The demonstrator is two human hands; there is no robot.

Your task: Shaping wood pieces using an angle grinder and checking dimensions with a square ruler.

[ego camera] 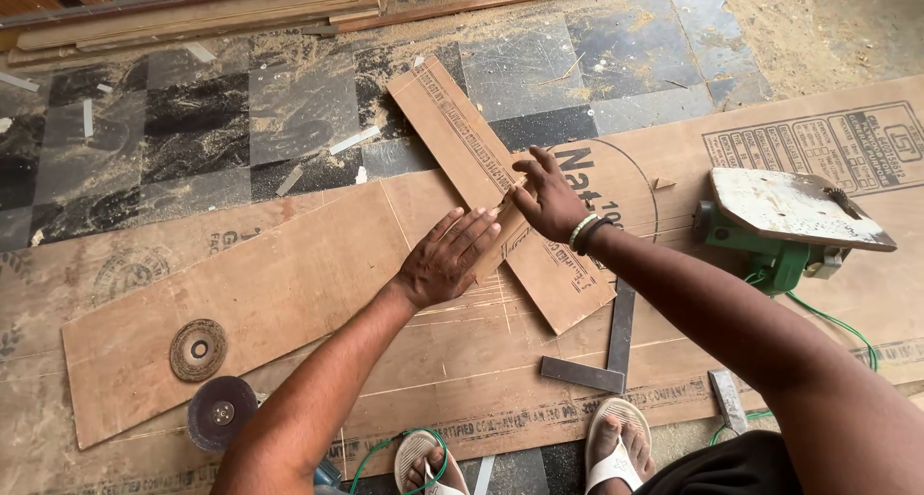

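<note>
Marking along a plywood strip on the floor, hands doing all the clamping

Left hand [445, 261] lies flat and open, palm pressing the narrow plywood strip [486, 182] where it crosses diagonally over the big plywood sheet [260, 293]; right hand [551, 199] pinches what looks like a pencil [507, 193] at the strip's edge. Nothing pins the strip, so I reckon a slip of the palm would skew the line. Steel square [608, 346] sits just below the strip, the upturned green power saw [782, 228] and its cord to the right, two loose discs [199, 349] lower left, so elbow room is mostly toward the tiled floor [298, 110]
</note>
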